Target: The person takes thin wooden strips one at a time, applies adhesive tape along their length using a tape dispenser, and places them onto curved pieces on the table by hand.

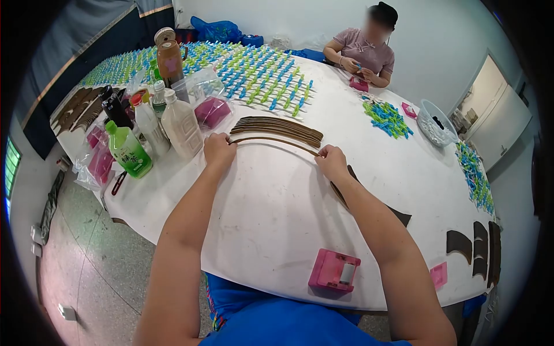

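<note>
Now my left fingers (231, 143) and right fingers (323, 153) pinch the curved strip's (277, 140) ends; uneven pulling could knock the adjacent stack (277, 128) askew.

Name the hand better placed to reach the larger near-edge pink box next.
Probably the right hand, which looks nearer the pink box; the left hand is farther off. Both hold the brown strip.

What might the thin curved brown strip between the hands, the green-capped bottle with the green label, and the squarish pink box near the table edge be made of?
Curved strip: perhaps cardboard or thin wood, from its dull, matte brown; grain unreadable.
Green-capped bottle: probably plastic, with a glossy, see-through look.
Pink box: likely moulded plastic, given its even colour and slight sheen.
</note>
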Demonstrator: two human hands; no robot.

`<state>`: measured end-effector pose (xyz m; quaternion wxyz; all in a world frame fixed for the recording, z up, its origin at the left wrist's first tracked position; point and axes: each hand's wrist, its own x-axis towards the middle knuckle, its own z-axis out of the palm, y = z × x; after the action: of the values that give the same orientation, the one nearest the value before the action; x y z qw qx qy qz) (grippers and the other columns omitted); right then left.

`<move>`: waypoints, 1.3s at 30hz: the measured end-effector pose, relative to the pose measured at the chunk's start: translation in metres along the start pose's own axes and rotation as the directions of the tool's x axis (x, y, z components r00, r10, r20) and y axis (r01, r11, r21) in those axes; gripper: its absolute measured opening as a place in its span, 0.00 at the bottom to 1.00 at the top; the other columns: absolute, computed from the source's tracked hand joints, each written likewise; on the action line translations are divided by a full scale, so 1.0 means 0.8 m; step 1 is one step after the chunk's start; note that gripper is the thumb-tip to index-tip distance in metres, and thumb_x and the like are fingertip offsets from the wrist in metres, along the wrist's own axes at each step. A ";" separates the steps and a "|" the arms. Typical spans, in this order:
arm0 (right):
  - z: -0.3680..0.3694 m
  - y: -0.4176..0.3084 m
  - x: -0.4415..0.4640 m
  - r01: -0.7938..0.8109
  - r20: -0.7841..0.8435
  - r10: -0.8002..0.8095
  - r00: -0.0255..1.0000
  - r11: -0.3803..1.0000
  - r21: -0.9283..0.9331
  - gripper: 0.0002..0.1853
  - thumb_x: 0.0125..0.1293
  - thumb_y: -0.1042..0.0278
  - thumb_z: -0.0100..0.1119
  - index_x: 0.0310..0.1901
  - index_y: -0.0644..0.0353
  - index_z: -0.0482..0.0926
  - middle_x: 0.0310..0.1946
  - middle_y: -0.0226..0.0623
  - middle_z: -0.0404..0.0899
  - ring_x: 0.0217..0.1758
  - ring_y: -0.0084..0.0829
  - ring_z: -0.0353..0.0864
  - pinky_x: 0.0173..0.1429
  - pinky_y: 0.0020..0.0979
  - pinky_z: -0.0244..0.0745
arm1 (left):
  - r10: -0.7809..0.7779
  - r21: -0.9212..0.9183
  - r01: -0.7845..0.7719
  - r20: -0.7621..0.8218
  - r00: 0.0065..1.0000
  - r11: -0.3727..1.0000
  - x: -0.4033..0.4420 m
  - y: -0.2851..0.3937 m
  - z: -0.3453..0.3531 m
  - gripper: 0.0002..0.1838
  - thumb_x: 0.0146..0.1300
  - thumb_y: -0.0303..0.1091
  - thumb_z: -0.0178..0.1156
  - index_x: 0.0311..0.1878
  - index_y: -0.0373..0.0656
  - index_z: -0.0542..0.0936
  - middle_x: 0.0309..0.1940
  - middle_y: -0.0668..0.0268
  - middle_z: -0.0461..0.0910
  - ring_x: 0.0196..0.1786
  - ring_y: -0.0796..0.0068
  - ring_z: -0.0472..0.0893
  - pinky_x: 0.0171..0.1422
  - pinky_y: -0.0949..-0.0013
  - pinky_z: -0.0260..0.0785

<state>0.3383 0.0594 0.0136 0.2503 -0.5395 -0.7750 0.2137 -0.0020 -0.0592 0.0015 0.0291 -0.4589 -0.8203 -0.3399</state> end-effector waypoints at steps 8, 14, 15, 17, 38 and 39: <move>0.028 0.008 0.019 -0.068 -0.066 0.070 0.995 0.997 0.033 0.11 0.63 0.66 0.74 0.40 0.66 0.88 0.44 0.51 0.84 0.43 0.43 0.88 0.53 0.41 0.84 | -0.100 -0.017 0.099 -0.060 0.993 0.995 0.009 0.010 0.009 0.14 0.56 0.43 0.78 0.38 0.43 0.92 0.45 0.53 0.86 0.54 0.49 0.84 0.61 0.51 0.78; 0.018 -0.005 0.022 -0.173 -0.004 0.173 0.985 0.985 0.018 0.11 0.66 0.64 0.71 0.45 0.62 0.88 0.54 0.50 0.79 0.50 0.45 0.87 0.60 0.41 0.83 | -0.167 0.020 0.172 -0.146 0.975 0.985 0.011 0.019 0.011 0.27 0.57 0.45 0.78 0.53 0.38 0.83 0.55 0.49 0.82 0.60 0.49 0.83 0.66 0.52 0.77; 0.015 -0.009 0.021 -0.203 0.037 0.203 0.978 0.979 -0.015 0.12 0.68 0.63 0.69 0.49 0.58 0.88 0.60 0.49 0.75 0.57 0.46 0.86 0.65 0.42 0.82 | -0.185 0.034 0.191 -0.132 0.974 0.981 0.012 0.021 0.011 0.30 0.57 0.45 0.78 0.57 0.39 0.80 0.58 0.49 0.81 0.62 0.48 0.82 0.68 0.52 0.76; 0.014 -0.015 0.019 -0.219 0.030 0.220 0.975 0.975 -0.026 0.12 0.68 0.63 0.69 0.50 0.58 0.88 0.60 0.48 0.75 0.57 0.45 0.86 0.65 0.42 0.82 | -0.207 0.047 0.214 -0.120 0.971 0.976 0.015 0.024 0.009 0.33 0.58 0.46 0.78 0.60 0.39 0.77 0.60 0.49 0.80 0.64 0.48 0.82 0.69 0.53 0.76; 0.032 -0.003 0.030 -0.186 -0.001 0.186 0.983 0.982 0.020 0.13 0.65 0.63 0.76 0.44 0.65 0.89 0.37 0.41 0.89 0.38 0.32 0.87 0.49 0.35 0.83 | -0.226 0.075 0.232 -0.087 0.970 0.970 0.015 0.024 0.009 0.30 0.62 0.46 0.75 0.59 0.37 0.76 0.60 0.49 0.81 0.65 0.49 0.82 0.69 0.53 0.75; 0.032 -0.002 0.030 -0.174 0.003 0.174 0.985 0.985 0.021 0.13 0.65 0.64 0.76 0.44 0.65 0.89 0.36 0.41 0.89 0.37 0.31 0.87 0.48 0.34 0.83 | -0.225 0.070 0.232 -0.094 0.970 0.970 0.015 0.024 0.009 0.30 0.62 0.46 0.75 0.59 0.37 0.76 0.60 0.49 0.81 0.65 0.49 0.82 0.70 0.53 0.75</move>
<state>0.3144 0.0799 -0.0015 0.2362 -0.6022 -0.7228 0.2432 0.0078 -0.0395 0.0103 0.0431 -0.3448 -0.8789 -0.3268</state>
